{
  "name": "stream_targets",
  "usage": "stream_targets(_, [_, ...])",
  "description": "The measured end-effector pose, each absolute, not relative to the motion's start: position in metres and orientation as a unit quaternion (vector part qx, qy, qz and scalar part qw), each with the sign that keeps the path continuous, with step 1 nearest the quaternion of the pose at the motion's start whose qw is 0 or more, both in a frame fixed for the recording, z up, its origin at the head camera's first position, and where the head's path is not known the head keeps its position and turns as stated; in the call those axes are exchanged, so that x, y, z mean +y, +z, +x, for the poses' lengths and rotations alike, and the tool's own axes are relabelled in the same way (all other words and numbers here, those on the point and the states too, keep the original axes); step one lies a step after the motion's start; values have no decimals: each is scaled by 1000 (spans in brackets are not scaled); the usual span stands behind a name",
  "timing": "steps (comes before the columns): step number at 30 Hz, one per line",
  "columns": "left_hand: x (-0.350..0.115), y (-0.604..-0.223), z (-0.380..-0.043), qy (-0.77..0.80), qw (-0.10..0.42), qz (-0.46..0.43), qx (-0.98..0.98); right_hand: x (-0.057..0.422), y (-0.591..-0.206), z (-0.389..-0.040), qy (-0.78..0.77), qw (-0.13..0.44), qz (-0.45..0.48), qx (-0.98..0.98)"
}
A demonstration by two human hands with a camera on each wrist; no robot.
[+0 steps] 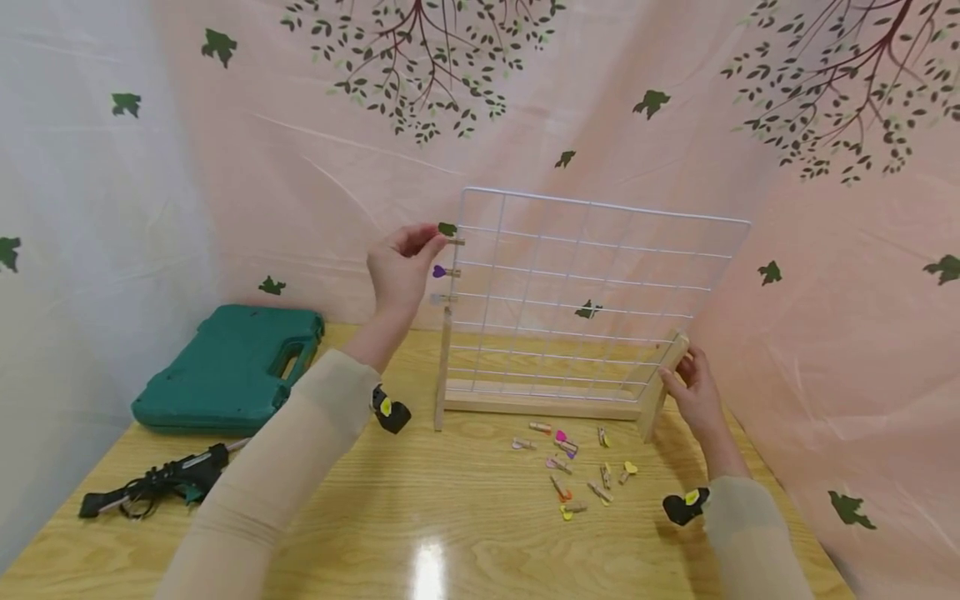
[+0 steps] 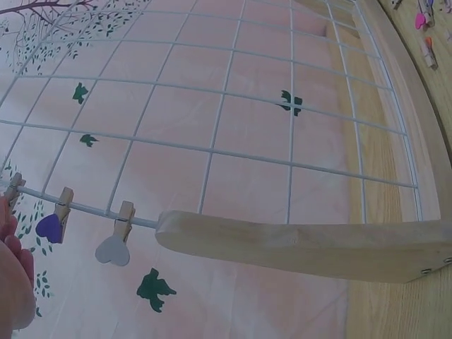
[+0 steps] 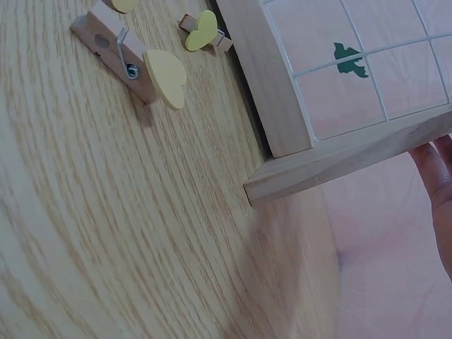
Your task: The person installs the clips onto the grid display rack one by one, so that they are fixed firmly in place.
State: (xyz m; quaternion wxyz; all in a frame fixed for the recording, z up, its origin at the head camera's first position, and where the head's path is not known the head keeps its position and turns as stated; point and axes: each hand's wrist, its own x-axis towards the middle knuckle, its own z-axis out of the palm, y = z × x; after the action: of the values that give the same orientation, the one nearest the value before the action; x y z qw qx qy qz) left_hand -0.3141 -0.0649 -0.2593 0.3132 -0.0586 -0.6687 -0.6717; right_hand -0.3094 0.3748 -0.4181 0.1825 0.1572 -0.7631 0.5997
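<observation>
Left sleeve (image 1: 258, 475) nearest, head view. At the grid's (image 1: 568, 275) left edge my left hand (image 1: 401, 267) pinches a peg (image 1: 456, 242), long axis level, crosswise to the edge wire. My right hand (image 1: 697, 400) grips the post (image 1: 654, 402) right of the grid.

Left wrist: purple-heart peg (image 2: 54, 224), then grey-heart peg (image 2: 115, 246), clipped along that edge.

Right wrist: cream-heart peg (image 3: 116, 53) loose in front of the grid, nearer my right.

A creased sheet (image 1: 360, 192), pink at twelve o'clock and whitish towards nine, hangs behind the counter (image 1: 337, 533), printed with leafy branches (image 1: 423, 62) at twelve and two o'clock and scattered dark green bird-like shapes (image 1: 651, 102). The counter has a pale yellow wood grain, and a white glare (image 1: 429, 567) lies on it near six o'clock
</observation>
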Motion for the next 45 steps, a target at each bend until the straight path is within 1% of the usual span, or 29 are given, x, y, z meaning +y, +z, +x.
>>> stream_targets(3, [-70,-266,-317,-645,331,-80,-685,375,-418,-310,600,182,160,-763])
stream_targets(7, [-71,-272,-306,-603,363,-99,-704,375,-419,-311,603,183,168,-758])
stream_targets(10, [-64,-283,-295,-585,364,-126,-714,376,-420,-311,604,183,173,-756])
stream_targets(12, [-57,-294,-287,-582,341,-148,-723,376,-420,-311,605,181,173,-756])
stream_targets(17, [-34,-332,-268,-578,224,-182,-763,376,-419,-310,599,179,171,-762])
stream_targets(20, [-20,-357,-261,-554,171,-200,-790,375,-417,-309,602,178,175,-758])
stream_targets(22, [-11,-373,-259,-527,142,-206,-812,374,-416,-309,606,177,172,-757])
stream_targets(25, [-1,-396,-258,-493,85,-224,-836,374,-416,-308,601,176,171,-760])
stream_targets(28, [6,-414,-260,-462,26,-253,-849,374,-417,-308,604,177,166,-760])
stream_targets(30, [9,-423,-262,-438,-3,-277,-855,375,-418,-308,603,177,167,-760])
stream_targets(34, [12,-438,-268,-362,-33,-334,-870,376,-419,-309,608,174,169,-756])
stream_targets(36, [12,-443,-272,-316,-40,-371,-872,376,-419,-308,603,174,167,-761])
stream_targets(41, [11,-453,-279,-220,-39,-443,-868,376,-418,-309,596,175,161,-767])
stream_targets(45, [11,-459,-285,-207,-41,-470,-857,375,-418,-310,601,174,163,-763])
